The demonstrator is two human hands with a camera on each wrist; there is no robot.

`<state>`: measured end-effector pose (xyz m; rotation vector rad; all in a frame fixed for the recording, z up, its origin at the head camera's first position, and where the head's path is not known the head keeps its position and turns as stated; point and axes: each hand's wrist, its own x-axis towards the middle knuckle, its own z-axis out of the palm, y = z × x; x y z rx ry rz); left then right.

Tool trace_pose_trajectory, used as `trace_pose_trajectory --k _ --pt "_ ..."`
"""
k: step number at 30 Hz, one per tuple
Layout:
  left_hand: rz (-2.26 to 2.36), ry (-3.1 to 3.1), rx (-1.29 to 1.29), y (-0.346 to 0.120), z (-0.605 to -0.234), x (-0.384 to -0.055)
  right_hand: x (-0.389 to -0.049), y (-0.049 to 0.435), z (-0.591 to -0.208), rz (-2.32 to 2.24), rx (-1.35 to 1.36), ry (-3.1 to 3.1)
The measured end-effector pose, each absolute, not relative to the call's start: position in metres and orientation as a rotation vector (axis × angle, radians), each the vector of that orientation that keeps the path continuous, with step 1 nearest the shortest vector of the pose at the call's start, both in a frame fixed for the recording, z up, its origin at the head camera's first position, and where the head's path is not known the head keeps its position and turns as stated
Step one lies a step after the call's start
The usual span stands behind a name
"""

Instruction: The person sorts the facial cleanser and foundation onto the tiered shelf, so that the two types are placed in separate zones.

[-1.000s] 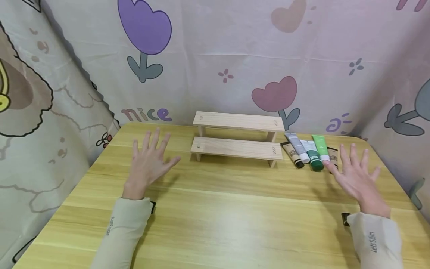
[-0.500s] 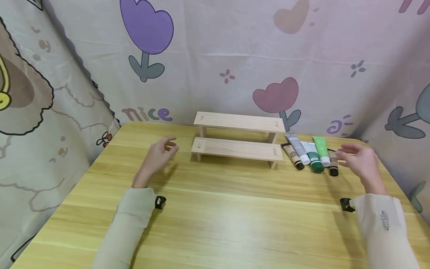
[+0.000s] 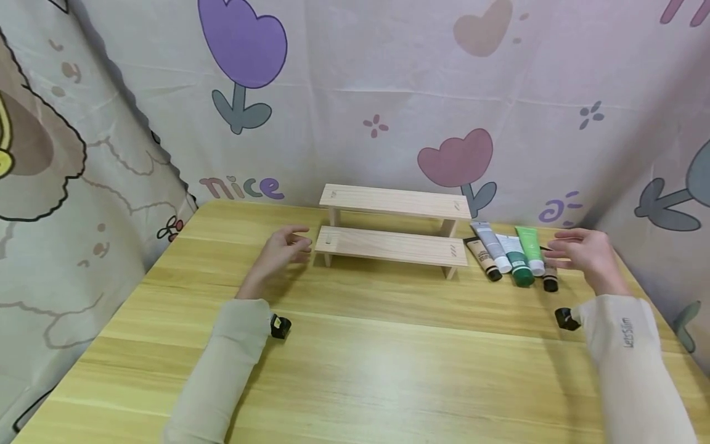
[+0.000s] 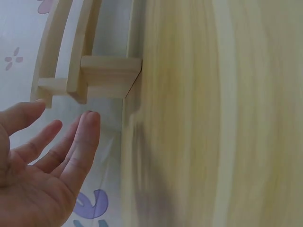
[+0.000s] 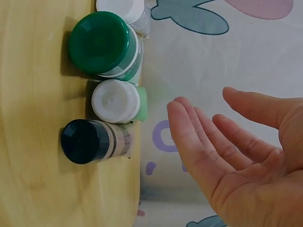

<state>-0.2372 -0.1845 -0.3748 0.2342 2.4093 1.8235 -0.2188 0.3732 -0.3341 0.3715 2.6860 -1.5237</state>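
A two-tier wooden stand (image 3: 391, 245) is set at the back of the table, both shelves bare. My left hand (image 3: 280, 253) hovers just off its left end, fingers loosely bent and holding nothing. In the left wrist view the fingertips (image 4: 90, 120) point at the stand's end leg (image 4: 109, 71). My right hand (image 3: 589, 256) is raised over the rightmost tube, a beige one with a black cap (image 5: 85, 142), and partly covers it in the head view. Beside that lie a green tube with a white cap (image 3: 530, 246), a white-and-green tube (image 3: 518, 262), a grey tube (image 3: 490, 245) and a beige tube (image 3: 484, 258).
The wooden table (image 3: 383, 370) reaches back to a printed curtain (image 3: 344, 92), which also hangs along both sides. The tubes lie side by side to the right of the stand. A black wrist camera (image 3: 280, 327) sits at the left cuff, another (image 3: 567, 319) at the right.
Both hands, spread flat a second ago, have turned inward with fingers relaxed. The left has moved right toward the stand; the right has come over the rightmost tube. Stand and tubes stay put.
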Motion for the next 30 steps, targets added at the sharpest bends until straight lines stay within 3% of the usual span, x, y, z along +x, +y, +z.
trace_pose_trajectory --k 12,30 --pt "1.912 2.268 0.184 -0.177 -0.381 -0.244 -0.231 0.378 -0.339 -1.467 0.503 2.653" --pt "1.989 2.144 0.13 -0.17 -0.392 -0.247 -0.246 0.39 -0.345 -1.412 0.436 2.573"
